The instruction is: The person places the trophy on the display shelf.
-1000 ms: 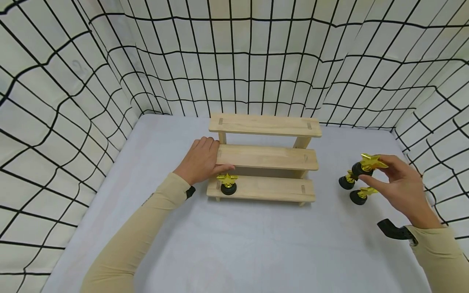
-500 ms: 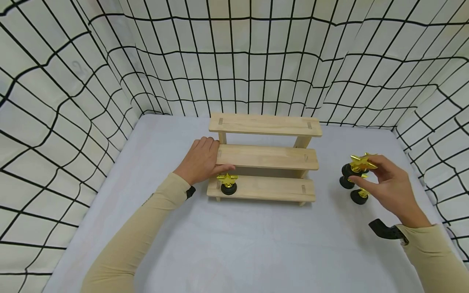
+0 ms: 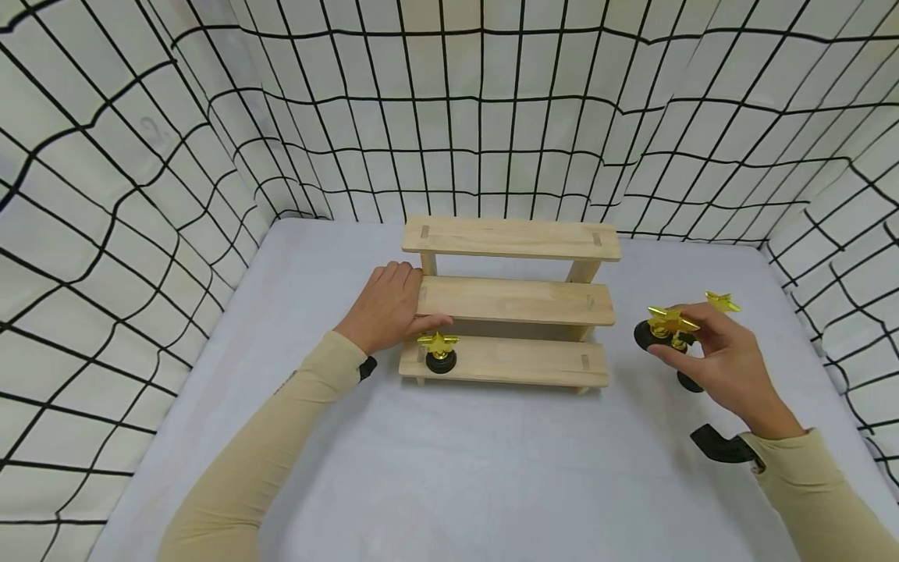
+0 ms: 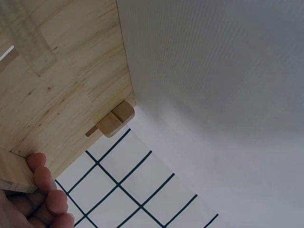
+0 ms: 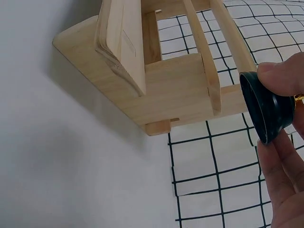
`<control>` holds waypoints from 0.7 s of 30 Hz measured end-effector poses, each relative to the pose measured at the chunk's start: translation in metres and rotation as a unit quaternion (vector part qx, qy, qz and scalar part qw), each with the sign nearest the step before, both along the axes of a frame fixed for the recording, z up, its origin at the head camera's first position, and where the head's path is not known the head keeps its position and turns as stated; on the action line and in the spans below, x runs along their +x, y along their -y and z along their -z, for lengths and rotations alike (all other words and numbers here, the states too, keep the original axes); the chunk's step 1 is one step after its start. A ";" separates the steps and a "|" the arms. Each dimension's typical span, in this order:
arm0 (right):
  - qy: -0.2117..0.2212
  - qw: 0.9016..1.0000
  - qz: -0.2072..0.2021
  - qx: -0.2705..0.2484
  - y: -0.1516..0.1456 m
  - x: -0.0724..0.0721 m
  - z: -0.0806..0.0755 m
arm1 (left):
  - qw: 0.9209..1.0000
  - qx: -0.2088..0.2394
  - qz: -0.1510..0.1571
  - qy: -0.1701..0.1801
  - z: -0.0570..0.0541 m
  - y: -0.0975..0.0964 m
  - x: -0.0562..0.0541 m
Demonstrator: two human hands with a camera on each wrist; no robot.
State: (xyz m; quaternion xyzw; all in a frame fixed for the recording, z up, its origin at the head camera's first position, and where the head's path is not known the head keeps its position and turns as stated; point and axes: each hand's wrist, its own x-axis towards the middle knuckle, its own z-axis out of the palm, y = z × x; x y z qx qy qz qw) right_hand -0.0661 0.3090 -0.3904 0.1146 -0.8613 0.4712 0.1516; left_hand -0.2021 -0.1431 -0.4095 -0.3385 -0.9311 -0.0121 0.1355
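Observation:
A three-tier wooden display shelf (image 3: 516,300) stands on the table. My left hand (image 3: 389,304) grips the left end of its middle tier; in the left wrist view the fingers (image 4: 43,178) curl round the wood. On the bottom tier's left end a gold star trophy (image 3: 440,355) with a black base stands upright. My right hand (image 3: 723,367), to the right of the shelf, pinches another small star trophy (image 3: 653,334). Its dark base (image 5: 266,107) shows hollow between thumb and fingers in the right wrist view. Behind this hand are two more trophies, mostly hidden: a star (image 3: 722,302) and a base (image 3: 690,382) show.
A white cloth covers the table (image 3: 449,476). Black wire grid (image 3: 492,117) over white sheeting encloses the back and both sides. A black wrist strap end (image 3: 723,445) sticks out at the right sleeve.
My right hand has moved left toward the shelf with the trophy, passing in front of the two trophies on the table. The left hand has kept its place on the shelf.

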 end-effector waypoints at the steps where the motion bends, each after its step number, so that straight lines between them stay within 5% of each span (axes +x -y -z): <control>1: -0.001 1.000 -0.004 0.001 0.002 0.000 0.001 | 1.000 0.000 0.000 -0.001 0.000 0.000 0.000; 10: 0.009 0.999 -0.031 0.012 0.016 -0.004 0.011 | 1.000 -0.014 -0.011 -0.002 -0.001 -0.002 -0.001; 21: 0.015 0.996 -0.083 -0.038 0.033 -0.008 0.029 | 1.000 -0.018 -0.011 -0.001 -0.001 -0.002 -0.001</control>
